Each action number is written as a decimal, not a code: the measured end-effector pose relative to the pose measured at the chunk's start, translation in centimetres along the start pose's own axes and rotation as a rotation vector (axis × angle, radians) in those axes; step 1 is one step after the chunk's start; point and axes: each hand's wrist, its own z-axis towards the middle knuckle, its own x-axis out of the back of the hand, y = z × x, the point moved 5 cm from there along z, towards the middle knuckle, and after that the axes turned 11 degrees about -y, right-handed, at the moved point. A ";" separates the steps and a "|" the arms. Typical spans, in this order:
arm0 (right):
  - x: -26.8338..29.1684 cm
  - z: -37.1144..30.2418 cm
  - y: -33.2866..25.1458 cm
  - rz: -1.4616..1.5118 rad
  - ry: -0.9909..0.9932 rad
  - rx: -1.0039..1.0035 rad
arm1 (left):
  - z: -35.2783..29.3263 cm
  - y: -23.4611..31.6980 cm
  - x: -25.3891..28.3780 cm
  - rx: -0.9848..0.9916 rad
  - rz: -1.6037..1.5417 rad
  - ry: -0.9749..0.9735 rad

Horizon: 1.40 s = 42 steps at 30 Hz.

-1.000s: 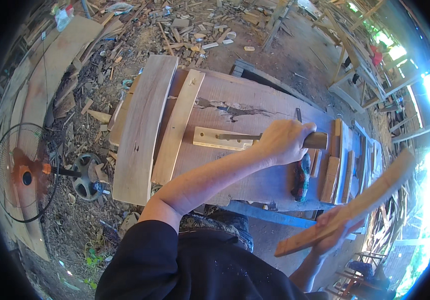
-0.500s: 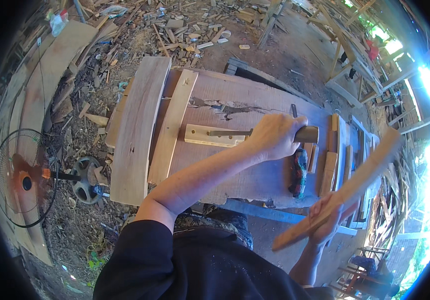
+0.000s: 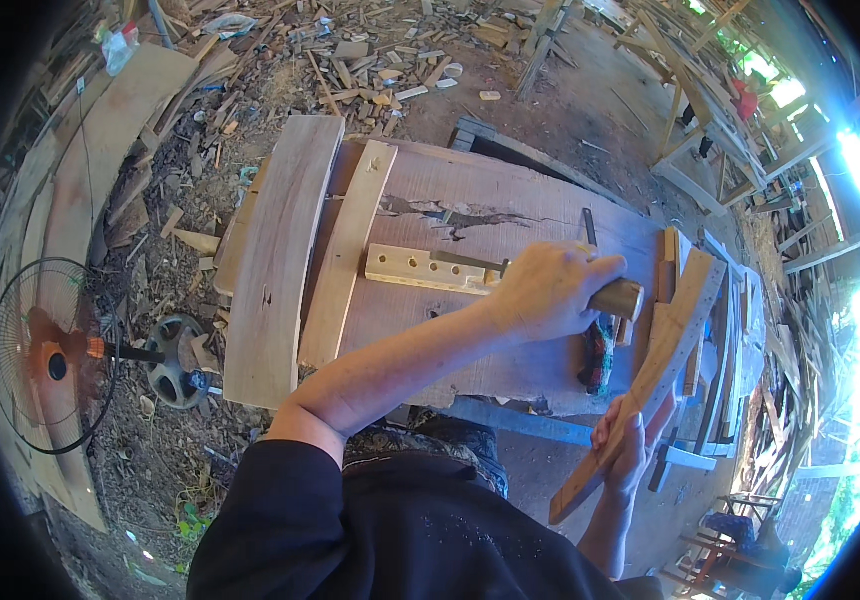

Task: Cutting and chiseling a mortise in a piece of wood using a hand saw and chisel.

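Note:
My left hand is wrapped round a chisel. Its wooden handle sticks out to the right of my fist and its narrow metal blade points left. The blade passes over a pale wood block with several round holes along its top; whether the tip touches it I cannot tell. In my right hand, lower and further right, is a long flat wooden bar, gripped near its lower end. The bar slants up to the right, its upper part beyond the chisel handle and apart from it.
A thick plank workbench with a crack lies beneath. Two boards, a wide one and a narrow one, cross its left side. Near my left hand are a dark metal tool and a multicoloured cloth bundle. A fan stands far left.
The bar in my right hand has swung leftward, its upper end now nearer the chisel handle. The chisel has shifted slightly right over the block, uncovering more holes.

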 end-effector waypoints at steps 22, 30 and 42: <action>-0.8 -0.1 -2.5 -0.015 -0.006 0.156 | -0.9 -1.1 1.3 0.011 0.006 0.221; -1.4 -0.4 -1.9 0.014 -0.012 0.087 | -1.1 -1.2 1.9 0.020 0.026 0.275; -1.6 0.0 -2.7 -0.101 0.017 0.222 | -1.6 -1.3 2.3 0.021 0.065 0.365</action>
